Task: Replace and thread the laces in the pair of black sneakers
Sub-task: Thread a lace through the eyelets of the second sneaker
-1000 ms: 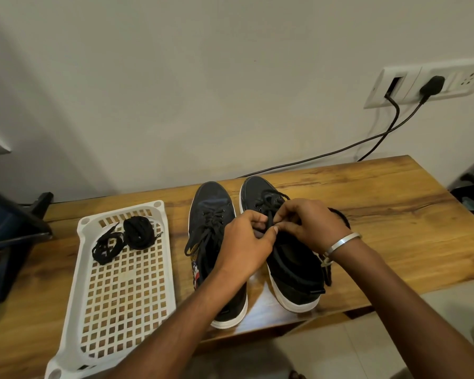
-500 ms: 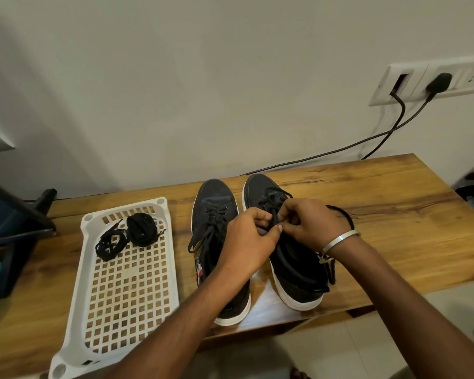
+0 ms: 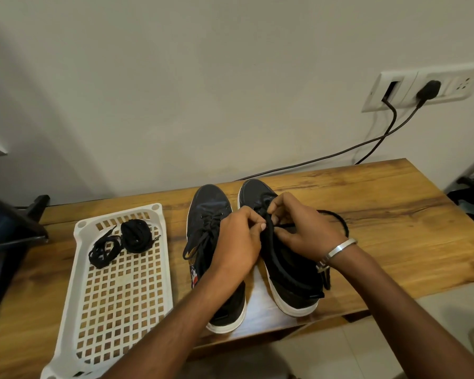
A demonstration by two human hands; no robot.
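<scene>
1. Landmark: right sneaker (image 3: 290, 272), black with a white sole, heel at the near bench (image 3: 381, 214) edge, toe pointing at the wall.
2. Left sneaker (image 3: 203, 214) stands just left of it, parallel, same heading. It is laced; loose lace ends hang down its left side.
3. Left hand (image 3: 238, 242) comes in from the near left, over the gap between the two shoes. Grip: curled fingers and thumb are closed at the right sneaker's lace area, on the lace or tongue; which one I cannot tell.
4. Right hand (image 3: 301, 225) sits over the right sneaker's eyelet zone. Grip: fingertips pinch a thin black lace (image 3: 285, 227) just above the tongue. Metal bangle (image 3: 340, 248) on that wrist.
5. A loop of black lace (image 3: 340, 220) arcs out on the bench right of the right sneaker, behind the right hand.
6. White perforated tray (image 3: 121, 296) lies well left of the right sneaker, beyond the left sneaker, long axis running near-to-far.
7. At the tray's far end: two bundles of black laces, one loose tangle (image 3: 104, 250) and one tighter coil (image 3: 136, 236) just right of it, touching or nearly so.
8. Far right of the sneaker, up on the wall: white socket plate (image 3: 422, 86) with a black plug (image 3: 427, 90); two black cables (image 3: 367, 144) drop toward the bench's back edge.
</scene>
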